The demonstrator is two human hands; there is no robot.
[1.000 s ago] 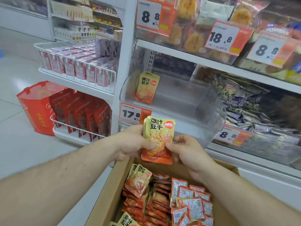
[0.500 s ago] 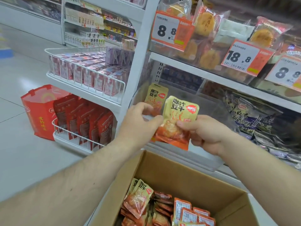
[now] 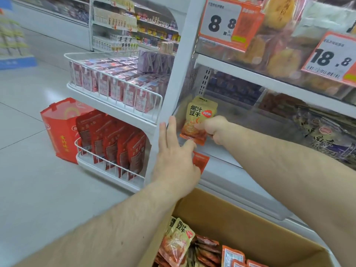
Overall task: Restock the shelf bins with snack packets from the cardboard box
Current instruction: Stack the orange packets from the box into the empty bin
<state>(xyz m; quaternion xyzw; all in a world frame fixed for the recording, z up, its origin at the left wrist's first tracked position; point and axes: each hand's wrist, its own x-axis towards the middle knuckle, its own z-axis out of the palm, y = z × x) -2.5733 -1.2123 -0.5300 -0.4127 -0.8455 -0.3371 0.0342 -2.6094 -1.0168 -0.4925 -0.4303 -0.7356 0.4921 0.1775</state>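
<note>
My right hand (image 3: 213, 129) is inside the clear shelf bin (image 3: 246, 120), gripping a yellow-and-orange snack packet (image 3: 198, 120) upright at the bin's left end, in front of another packet of the same kind. My left hand (image 3: 176, 157) rests flat with spread fingers on the bin's front wall, over the price tag (image 3: 201, 160), and holds nothing. Below, the open cardboard box (image 3: 240, 224) holds several more orange packets (image 3: 178, 241).
A white shelf post (image 3: 173, 78) stands left of the bin. Wire baskets of red packets (image 3: 115, 89) jut out on the left, with a red gift bag (image 3: 59, 128) on the floor. Bins with other snacks (image 3: 325, 135) fill the right shelves.
Both hands rose from above the box to the bin. My right hand carried the packet in against the one standing there; my left hand let go and went flat onto the bin's front.
</note>
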